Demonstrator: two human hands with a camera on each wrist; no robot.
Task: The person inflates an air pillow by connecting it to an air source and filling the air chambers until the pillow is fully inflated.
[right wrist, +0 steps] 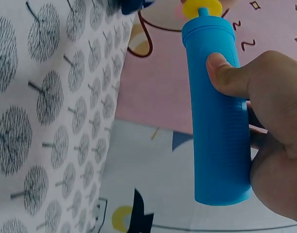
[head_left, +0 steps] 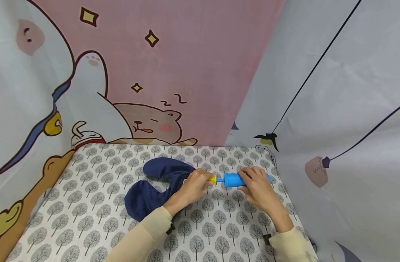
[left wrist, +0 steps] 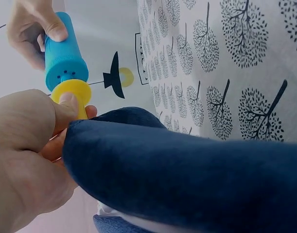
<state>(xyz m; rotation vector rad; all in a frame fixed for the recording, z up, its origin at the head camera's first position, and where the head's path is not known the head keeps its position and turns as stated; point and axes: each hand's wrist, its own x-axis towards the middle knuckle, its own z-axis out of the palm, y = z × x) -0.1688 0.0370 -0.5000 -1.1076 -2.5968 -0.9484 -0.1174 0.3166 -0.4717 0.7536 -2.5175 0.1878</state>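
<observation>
A navy, curved neck pillow (head_left: 142, 198) of soft fabric lies on the tree-print cloth, left of centre in the head view. My left hand (head_left: 195, 185) is at its right end, pinching the yellow flanged end piece (left wrist: 73, 91) of a hand pump (right wrist: 218, 126) between thumb and fingers. A short blue rod joins this yellow piece to the pump's ribbed blue barrel. My right hand (head_left: 257, 187) grips the barrel, thumb along its side. The pillow hides the tip of the yellow piece, so I cannot tell whether it sits in a valve.
White cloth (head_left: 98, 198) printed with grey trees covers the table. Behind it hangs a pink and white cartoon backdrop (head_left: 200, 72), and a pale curtain (head_left: 351, 109) with black lines stands close on the right.
</observation>
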